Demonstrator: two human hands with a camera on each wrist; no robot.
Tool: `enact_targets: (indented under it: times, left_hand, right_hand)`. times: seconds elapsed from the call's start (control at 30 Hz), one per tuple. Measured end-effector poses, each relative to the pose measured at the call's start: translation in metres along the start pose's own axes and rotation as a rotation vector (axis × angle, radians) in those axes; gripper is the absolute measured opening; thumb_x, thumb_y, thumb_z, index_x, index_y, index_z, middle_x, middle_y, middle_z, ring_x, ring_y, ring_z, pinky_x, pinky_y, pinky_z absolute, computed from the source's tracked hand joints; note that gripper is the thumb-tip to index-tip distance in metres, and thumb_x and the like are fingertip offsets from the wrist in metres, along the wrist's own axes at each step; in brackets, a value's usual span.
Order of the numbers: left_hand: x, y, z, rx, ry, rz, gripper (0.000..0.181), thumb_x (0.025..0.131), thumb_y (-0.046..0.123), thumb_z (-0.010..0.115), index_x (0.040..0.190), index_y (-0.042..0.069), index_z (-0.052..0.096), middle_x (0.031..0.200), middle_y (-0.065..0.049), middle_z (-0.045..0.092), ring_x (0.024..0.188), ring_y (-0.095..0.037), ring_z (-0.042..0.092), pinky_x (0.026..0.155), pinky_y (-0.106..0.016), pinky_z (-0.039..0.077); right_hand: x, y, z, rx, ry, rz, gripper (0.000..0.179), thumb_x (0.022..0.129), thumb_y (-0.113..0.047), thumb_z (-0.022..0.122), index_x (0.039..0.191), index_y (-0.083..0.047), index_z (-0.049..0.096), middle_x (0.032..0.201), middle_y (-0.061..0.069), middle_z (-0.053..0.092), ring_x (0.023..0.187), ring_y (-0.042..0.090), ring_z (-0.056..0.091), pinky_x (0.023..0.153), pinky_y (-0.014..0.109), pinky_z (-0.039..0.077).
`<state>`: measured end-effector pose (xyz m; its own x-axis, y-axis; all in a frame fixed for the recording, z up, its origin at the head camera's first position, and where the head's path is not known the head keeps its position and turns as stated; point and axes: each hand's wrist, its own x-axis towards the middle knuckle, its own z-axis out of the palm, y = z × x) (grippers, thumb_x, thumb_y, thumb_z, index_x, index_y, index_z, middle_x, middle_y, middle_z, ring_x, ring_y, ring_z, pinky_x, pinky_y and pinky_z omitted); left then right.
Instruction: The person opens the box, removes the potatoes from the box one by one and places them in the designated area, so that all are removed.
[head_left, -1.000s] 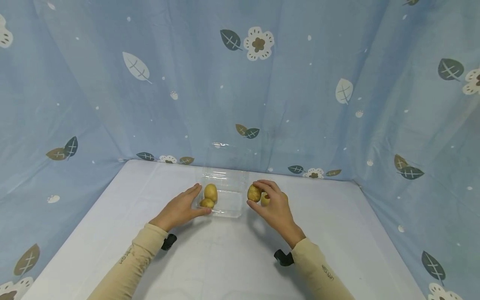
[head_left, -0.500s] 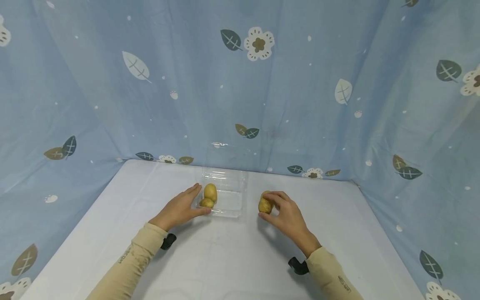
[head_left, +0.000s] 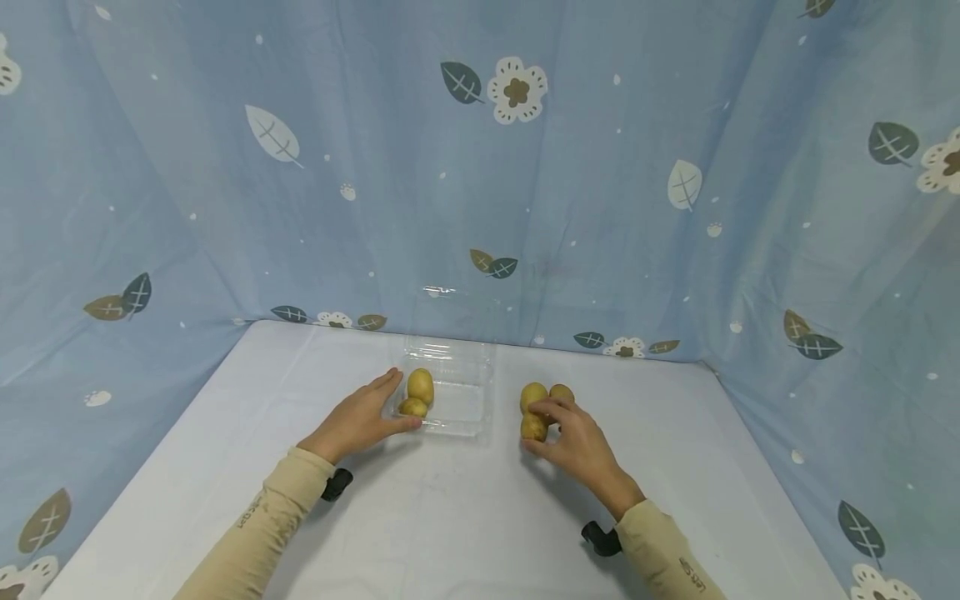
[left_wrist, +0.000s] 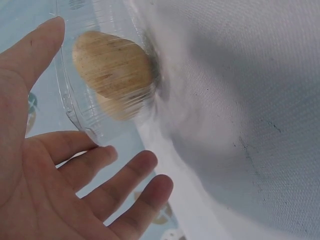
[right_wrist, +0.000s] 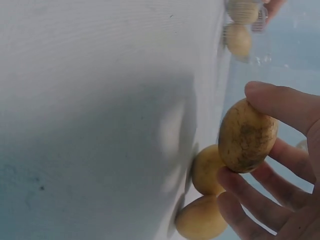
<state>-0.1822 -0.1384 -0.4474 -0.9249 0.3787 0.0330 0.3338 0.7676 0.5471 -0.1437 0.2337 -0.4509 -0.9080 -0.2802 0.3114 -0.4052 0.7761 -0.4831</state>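
Note:
My right hand (head_left: 581,446) pinches a brown-marked potato (right_wrist: 247,137) between thumb and fingertips, right of the box. Two more potatoes lie just beyond it: a yellow potato (head_left: 533,394) and a browner potato (head_left: 562,392) partly behind my fingers. At the left stands a clear plastic box (head_left: 459,404) with its hinged lid (head_left: 453,317) raised at the back. Inside, an upright-looking potato (head_left: 420,385) and a smaller-looking potato (head_left: 413,407) sit against the left wall. My left hand (head_left: 363,417) rests spread along that side, thumb at the front corner and fingertips at the rim (left_wrist: 67,112).
A white cloth (head_left: 465,517) covers the table. Blue curtain (head_left: 585,167) with leaves and flowers hangs behind and along both sides. Black wrist mounts (head_left: 602,539) show under the sleeves. The box's right half holds no potato.
My right hand has carried its potato away from the box, to the right and nearer me, and lower. The two loose potatoes show more now. The left hand and box have stayed put.

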Motion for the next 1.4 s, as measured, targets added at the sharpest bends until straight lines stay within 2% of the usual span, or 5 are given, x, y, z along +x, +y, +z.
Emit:
enact_targets:
  times: [0.43, 0.77, 1.4]
  left_hand:
    - [-0.0007, 0.0028, -0.0012, 0.001, -0.004, -0.005, 0.098, 0.091, 0.056, 0.071, 0.157, -0.004, 0.030, 0.163, -0.022, 0.028, 0.147, -0.044, 0.030, 0.118, -0.059, 0.028]
    - [-0.0006, 0.0030, -0.0017, 0.006, -0.001, 0.002, 0.098, 0.091, 0.055, 0.071, 0.156, -0.005, 0.030, 0.163, -0.022, 0.028, 0.146, -0.044, 0.031, 0.117, -0.059, 0.028]
    - [0.0003, 0.0024, -0.0014, 0.006, -0.005, -0.002, 0.097, 0.091, 0.055, 0.071, 0.156, -0.005, 0.030, 0.163, -0.022, 0.028, 0.146, -0.044, 0.031, 0.117, -0.060, 0.028]
  right_hand:
    - [-0.0016, 0.0035, 0.0042, -0.062, -0.027, -0.010, 0.055, 0.074, -0.026, 0.094, 0.123, -0.015, 0.072, 0.125, 0.001, 0.062, 0.097, 0.018, 0.067, 0.079, 0.037, 0.058]
    - [-0.0034, 0.0068, 0.0075, -0.086, -0.082, 0.018, 0.054, 0.076, -0.030, 0.092, 0.125, -0.017, 0.071, 0.127, 0.001, 0.063, 0.105, 0.020, 0.066, 0.083, 0.043, 0.058]
    - [-0.0050, 0.0028, 0.0074, -0.084, -0.072, 0.018, 0.050, 0.079, -0.030, 0.090, 0.124, -0.015, 0.071, 0.124, 0.001, 0.063, 0.100, 0.019, 0.066, 0.078, 0.041, 0.057]
